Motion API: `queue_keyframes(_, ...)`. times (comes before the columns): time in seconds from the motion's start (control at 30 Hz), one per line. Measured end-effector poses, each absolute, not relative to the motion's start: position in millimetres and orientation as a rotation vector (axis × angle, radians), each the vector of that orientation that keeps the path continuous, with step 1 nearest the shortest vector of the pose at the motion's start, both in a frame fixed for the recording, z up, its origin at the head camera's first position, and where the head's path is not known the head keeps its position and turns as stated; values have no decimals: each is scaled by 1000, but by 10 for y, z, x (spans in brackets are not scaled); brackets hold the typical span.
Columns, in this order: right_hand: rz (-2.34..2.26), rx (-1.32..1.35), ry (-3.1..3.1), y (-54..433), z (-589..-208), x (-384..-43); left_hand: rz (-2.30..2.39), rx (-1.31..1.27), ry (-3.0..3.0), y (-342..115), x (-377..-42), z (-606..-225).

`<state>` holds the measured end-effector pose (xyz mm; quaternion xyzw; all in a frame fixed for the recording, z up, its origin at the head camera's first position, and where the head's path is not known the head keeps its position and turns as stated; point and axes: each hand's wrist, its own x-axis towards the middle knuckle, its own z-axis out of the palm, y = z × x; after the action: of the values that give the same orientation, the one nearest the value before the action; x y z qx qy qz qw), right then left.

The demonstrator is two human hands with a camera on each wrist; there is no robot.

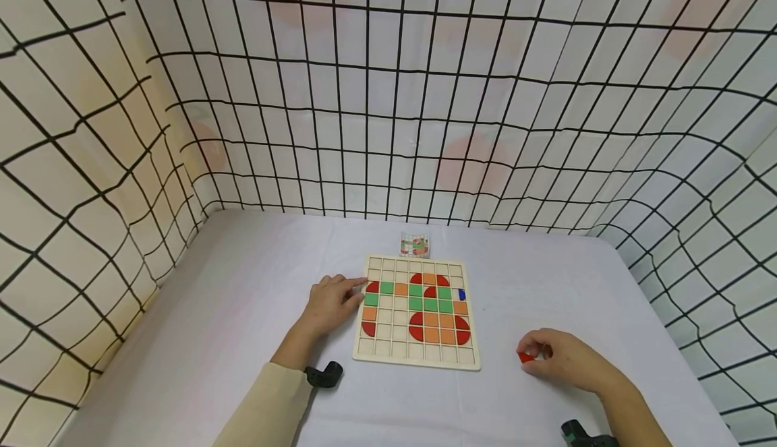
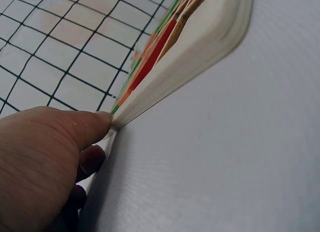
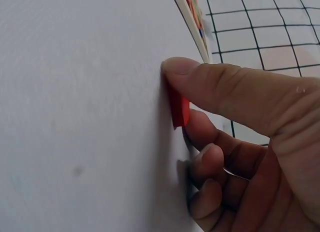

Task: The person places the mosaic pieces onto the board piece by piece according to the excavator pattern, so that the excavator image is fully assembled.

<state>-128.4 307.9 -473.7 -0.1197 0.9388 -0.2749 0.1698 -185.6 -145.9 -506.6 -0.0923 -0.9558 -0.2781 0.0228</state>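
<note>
A wooden grid board (image 1: 388, 352) lies on the table, with red, green and orange pieces set in some of its squares. One blue piece (image 1: 462, 294) sits near its right edge. My left hand (image 1: 330, 305) touches the board's left edge, index finger stretched onto the rim; the left wrist view has the thumb (image 2: 95, 124) against the board's side. Right of the board, my right hand (image 1: 561, 359) pinches a small red piece (image 3: 179, 108) between thumb and fingers, close over the tablecloth. The thumb covers part of that piece.
Just behind the board is a small picture card (image 1: 415, 245) with a coloured pattern. A black wire grid (image 1: 352, 110) encloses the back and sides of the white-covered table (image 1: 261, 258). Dark devices (image 1: 324, 375) are worn at both wrists.
</note>
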Motion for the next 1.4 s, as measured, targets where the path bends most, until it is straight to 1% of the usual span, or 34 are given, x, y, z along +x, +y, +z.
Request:
queue_keyframes(0.33,-636,-173,2866,2788,-4789,-1367,-869,-296,-2954,-1451,-1841,-5051)
queue_keyframes(0.57,-654,-77,2829,2763,-4754,-1366,-861,-309,-2951,-1440,-1845,-5070)
queue_keyframes(0.77,-697,-131,2749,2797,-4712,-1347,-857,-291,-2957,-1447,-1849,-5056)
queue_keyframes(1.07,-692,-193,2779,2766,-4775,-1360,-864,-287,-2946,-1458,-1839,-5051)
queue_keyframes(1.2,-697,-225,2794,2690,-4760,-1361,-864,-292,-2937,-1459,-1832,-5050)
queue_keyframes(1.4,-710,-250,2799,2444,-4664,-1371,-871,-284,-2950,-1454,-1834,-5036)
